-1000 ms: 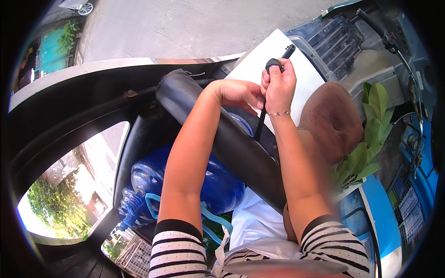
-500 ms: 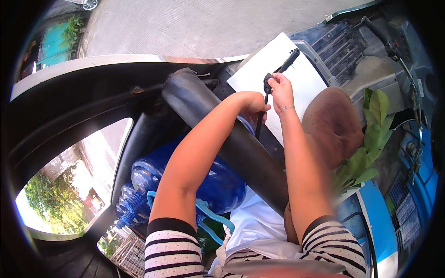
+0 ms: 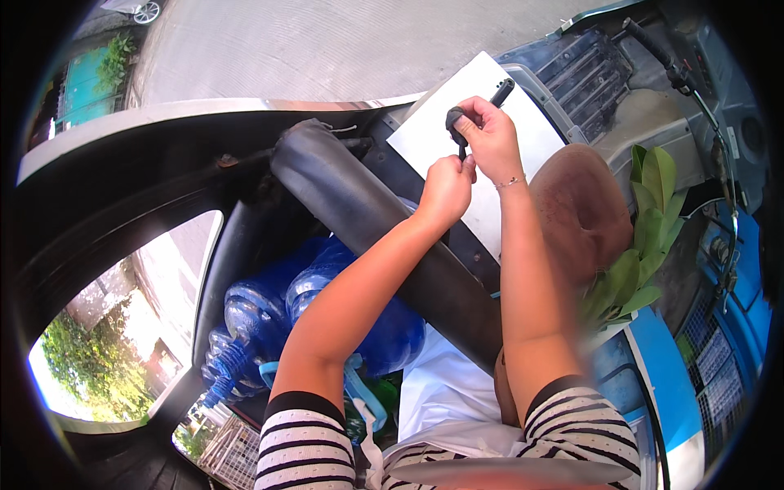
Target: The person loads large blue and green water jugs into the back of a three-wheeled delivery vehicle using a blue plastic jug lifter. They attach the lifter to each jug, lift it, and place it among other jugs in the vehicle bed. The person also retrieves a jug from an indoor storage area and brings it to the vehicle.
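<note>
My right hand (image 3: 490, 143) is closed around a long black stick-like thing (image 3: 501, 92), whose exact kind I cannot make out. Its thick dark end sticks out beyond my fingers, and a rounded black part shows beside my thumb. Just below, my left hand (image 3: 447, 192) pinches the thin black length that runs down from it. Both hands are over a white flat sheet (image 3: 425, 135). Under my left forearm lies a long black padded roll (image 3: 351, 180).
Blue plastic water jugs (image 3: 384, 335) lie at left below the roll, near a light blue strap (image 3: 369, 400). A worn brown seat (image 3: 580, 212) and green leaves (image 3: 649, 220) are at right, with a handlebar (image 3: 653, 49) beyond. A window opening (image 3: 122, 318) is at left.
My left hand has moved up closer to my right, its fingers closing on the thin black length. My right hand has turned and shifted slightly up and left, covering more of the black thing.
</note>
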`<action>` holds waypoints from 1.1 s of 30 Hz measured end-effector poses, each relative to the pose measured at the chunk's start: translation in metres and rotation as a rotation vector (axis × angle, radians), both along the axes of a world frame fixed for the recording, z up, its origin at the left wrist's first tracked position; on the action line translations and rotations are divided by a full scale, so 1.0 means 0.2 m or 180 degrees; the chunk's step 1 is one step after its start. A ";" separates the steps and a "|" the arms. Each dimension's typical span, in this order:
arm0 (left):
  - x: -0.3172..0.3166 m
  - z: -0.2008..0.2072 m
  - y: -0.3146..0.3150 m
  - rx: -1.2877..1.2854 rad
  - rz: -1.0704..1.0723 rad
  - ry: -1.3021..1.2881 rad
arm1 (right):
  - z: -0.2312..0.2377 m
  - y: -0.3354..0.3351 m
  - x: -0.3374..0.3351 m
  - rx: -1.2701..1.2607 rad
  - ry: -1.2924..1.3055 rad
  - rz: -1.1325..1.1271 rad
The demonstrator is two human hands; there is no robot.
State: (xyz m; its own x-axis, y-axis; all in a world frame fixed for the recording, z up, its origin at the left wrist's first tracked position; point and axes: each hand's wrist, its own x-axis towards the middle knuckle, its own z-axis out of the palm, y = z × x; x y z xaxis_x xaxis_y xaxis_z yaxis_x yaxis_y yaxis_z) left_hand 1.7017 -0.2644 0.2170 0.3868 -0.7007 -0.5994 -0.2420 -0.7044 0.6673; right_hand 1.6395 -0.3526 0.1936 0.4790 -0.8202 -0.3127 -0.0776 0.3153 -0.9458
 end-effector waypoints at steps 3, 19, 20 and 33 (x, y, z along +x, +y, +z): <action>0.00 -0.01 0.00 0.0075 -0.0198 -0.0002 | -0.06 -0.06 -0.07 0.1138 -0.0323 0.0841; -0.04 -0.12 0.03 0.0245 -0.0688 -0.0447 | -0.05 -0.15 -0.23 0.1089 0.0282 0.2035; -0.04 -0.12 0.03 0.0266 -0.0761 -0.0398 | -0.07 -0.11 -0.24 0.0944 0.0061 0.1840; -0.02 -0.06 -0.02 0.0728 -0.1040 0.0076 | -0.22 0.17 -0.30 0.0459 -0.0084 0.0350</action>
State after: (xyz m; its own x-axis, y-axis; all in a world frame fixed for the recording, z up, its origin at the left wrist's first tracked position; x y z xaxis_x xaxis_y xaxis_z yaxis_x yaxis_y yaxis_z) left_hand 1.6971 -0.2686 0.2043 0.1498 -0.6320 -0.7603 -0.4642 -0.7240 0.5103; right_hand 1.5791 -0.3190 0.1497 0.5730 -0.7099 -0.4095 -0.0948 0.4389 -0.8935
